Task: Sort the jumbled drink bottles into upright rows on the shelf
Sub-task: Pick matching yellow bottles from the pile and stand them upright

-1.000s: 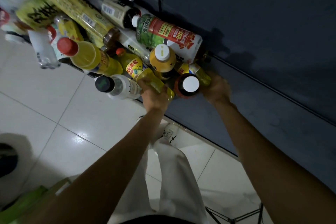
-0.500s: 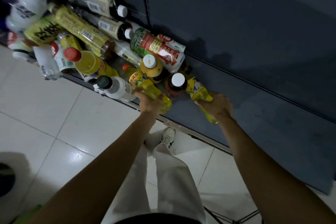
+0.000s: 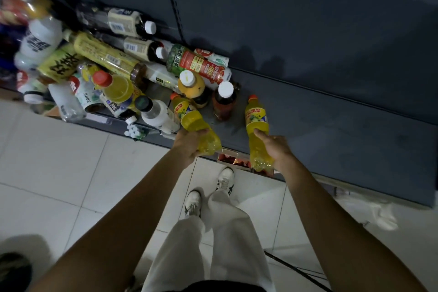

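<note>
My left hand (image 3: pixel 188 146) grips a yellow pineapple drink bottle (image 3: pixel 193 122) by its lower half, orange cap pointing toward the pile. My right hand (image 3: pixel 275 148) grips a second yellow pineapple bottle (image 3: pixel 257 123) of the same kind, held over the front edge of the dark grey shelf (image 3: pixel 331 125). A jumbled heap of bottles (image 3: pixel 113 71) lies on the shelf's left part. At its right edge stand a brown bottle with a white cap (image 3: pixel 224 102) and an orange juice bottle (image 3: pixel 190 85).
The shelf's dark back panel (image 3: pixel 284 19) rises behind the pile. White floor tiles (image 3: pixel 59 161) lie below, with my white shoes (image 3: pixel 225 179) close to the shelf edge. A crumpled white bag (image 3: pixel 376 211) lies on the floor at the right.
Both hands have pulled back from the pile toward the shelf's front edge, each with a yellow bottle. The right hand's bottle has come out of the heap and now points cap-up.
</note>
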